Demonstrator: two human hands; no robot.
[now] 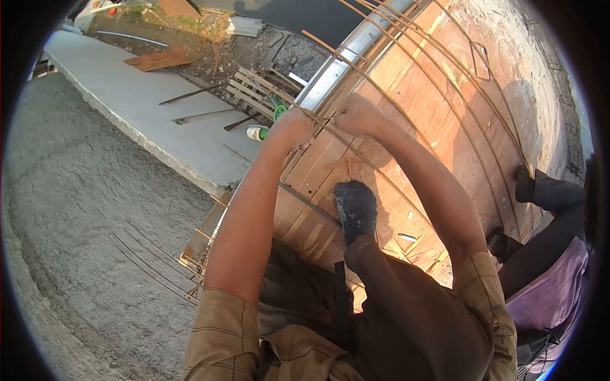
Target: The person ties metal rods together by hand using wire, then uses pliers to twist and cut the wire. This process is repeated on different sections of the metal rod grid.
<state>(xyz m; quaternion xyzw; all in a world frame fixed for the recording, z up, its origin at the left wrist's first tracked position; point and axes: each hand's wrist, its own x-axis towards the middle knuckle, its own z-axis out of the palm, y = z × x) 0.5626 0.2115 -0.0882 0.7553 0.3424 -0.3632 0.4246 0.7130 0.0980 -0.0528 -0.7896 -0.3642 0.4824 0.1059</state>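
My left hand [296, 129] is closed near a thin steel bar [375, 166], beside the metal edge of the wooden deck [318, 244]. Just to its right my right hand [356, 117] is a fist at the same bar, close to where a thin piece spans the gap between both hands. What lies inside either fist is hidden. The bar runs diagonally down to the right across the plywood. Below my hands a dark boot [356, 209] stands on the boards.
Long curved rebars [438, 63] cross the deck at upper right. Another person [546, 273] is close on the right. Past the deck's left edge lie a lower concrete slab [127, 82], a wooden pallet [251, 92] and protruding bars [152, 270].
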